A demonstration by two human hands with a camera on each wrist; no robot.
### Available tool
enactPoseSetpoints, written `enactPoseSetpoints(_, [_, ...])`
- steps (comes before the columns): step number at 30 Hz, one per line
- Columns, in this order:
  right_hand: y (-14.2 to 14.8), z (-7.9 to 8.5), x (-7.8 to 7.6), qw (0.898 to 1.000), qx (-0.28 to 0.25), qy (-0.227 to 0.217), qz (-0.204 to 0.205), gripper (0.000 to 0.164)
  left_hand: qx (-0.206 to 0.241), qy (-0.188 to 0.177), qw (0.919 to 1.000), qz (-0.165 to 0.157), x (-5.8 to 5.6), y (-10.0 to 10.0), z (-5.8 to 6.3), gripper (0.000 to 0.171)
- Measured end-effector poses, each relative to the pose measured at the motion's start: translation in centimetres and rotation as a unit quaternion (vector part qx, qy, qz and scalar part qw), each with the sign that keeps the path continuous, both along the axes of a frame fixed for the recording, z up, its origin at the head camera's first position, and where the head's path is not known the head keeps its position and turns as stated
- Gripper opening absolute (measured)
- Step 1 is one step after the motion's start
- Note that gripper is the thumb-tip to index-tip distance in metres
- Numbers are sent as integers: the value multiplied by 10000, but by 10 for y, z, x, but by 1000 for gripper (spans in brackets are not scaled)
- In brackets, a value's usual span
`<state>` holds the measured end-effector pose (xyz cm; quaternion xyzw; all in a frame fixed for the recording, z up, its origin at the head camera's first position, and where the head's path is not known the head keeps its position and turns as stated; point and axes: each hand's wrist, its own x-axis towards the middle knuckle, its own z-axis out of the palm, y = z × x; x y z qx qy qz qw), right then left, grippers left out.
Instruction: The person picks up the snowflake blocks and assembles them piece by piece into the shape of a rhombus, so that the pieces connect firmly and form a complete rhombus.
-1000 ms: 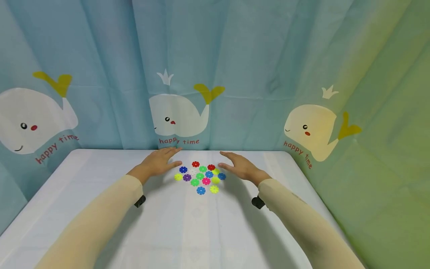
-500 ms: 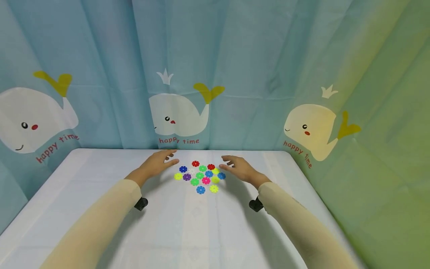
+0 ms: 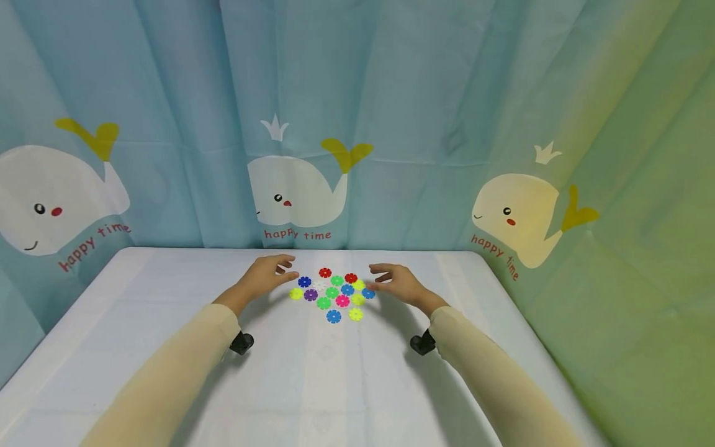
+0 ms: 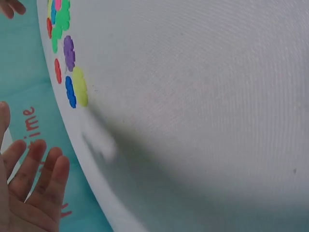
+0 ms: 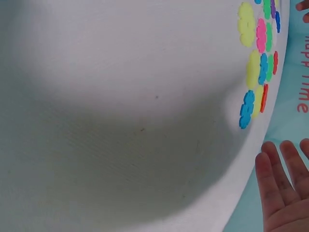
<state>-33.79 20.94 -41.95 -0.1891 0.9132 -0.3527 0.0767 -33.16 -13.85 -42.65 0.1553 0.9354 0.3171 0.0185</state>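
Whale-print curtains [image 3: 413,93] back a white table [image 3: 268,385], where colorful discs [image 3: 332,292] cluster below the frame's center; a left hand [image 3: 262,277] and right hand [image 3: 401,284] hover to either side, fingers relaxed, grips wide.

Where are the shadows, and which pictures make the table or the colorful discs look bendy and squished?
Head view: soft shadows beside both sleeves, discs look fairly round; left wrist view: broad dark shadow, table edge looks bowed, discs look squished thin; right wrist view: wide gray shadow, bowed edge and squished discs again.
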Motion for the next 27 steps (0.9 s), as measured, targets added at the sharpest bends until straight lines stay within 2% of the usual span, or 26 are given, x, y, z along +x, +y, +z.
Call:
enactPoseSetpoints(5, [0, -2, 2, 9999, -75, -65, -19, 55, 241, -203, 9994, 135, 1, 0, -4, 56])
enactPoseSetpoints(11, [1, -8, 2, 9997, -86, -182, -142, 56, 432, -230, 9986, 175, -2, 1, -11, 54])
enactPoseSetpoints(20, [1, -18, 0, 9982, 72, -318, -501, 51, 600, -429, 9967, 352, -2, 6, -24, 54])
enactPoseSetpoints(27, [2, -25, -3, 9974, -10, -293, -660, 46, 690, -332, 9959, 474, -3, 6, -33, 54])
